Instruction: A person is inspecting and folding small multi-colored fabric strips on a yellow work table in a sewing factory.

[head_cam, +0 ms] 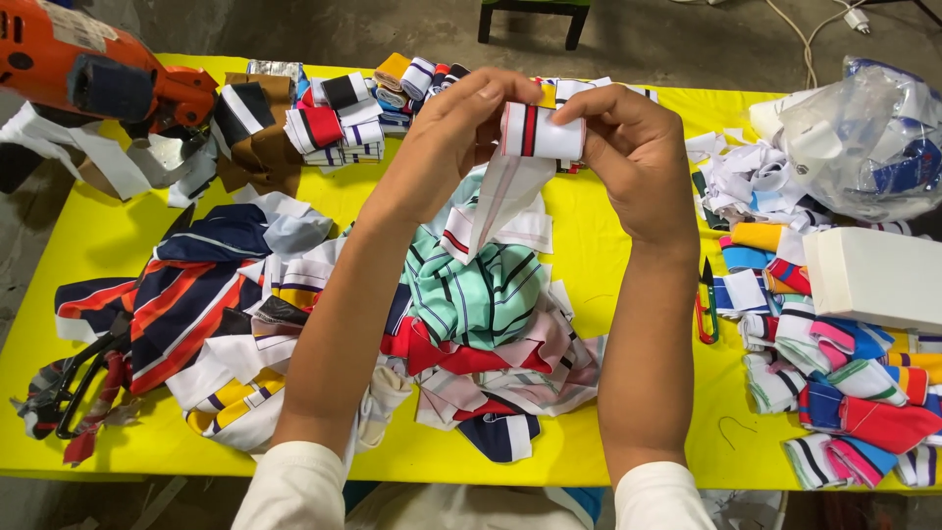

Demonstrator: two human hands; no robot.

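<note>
Both hands on a little striped fabric roll

Left hand (pixel 461 123) and right hand (pixel 628 147) each have their grip clamped on the roll (pixel 542 132), above the yellow table (pixel 589 255).

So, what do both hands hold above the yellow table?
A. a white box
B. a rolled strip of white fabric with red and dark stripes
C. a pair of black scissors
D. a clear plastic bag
B: the left hand and the right hand pinch a rolled white fabric strip with red and dark stripes between their fingertips, its loose end hanging down over the pile of fabric pieces.
</note>
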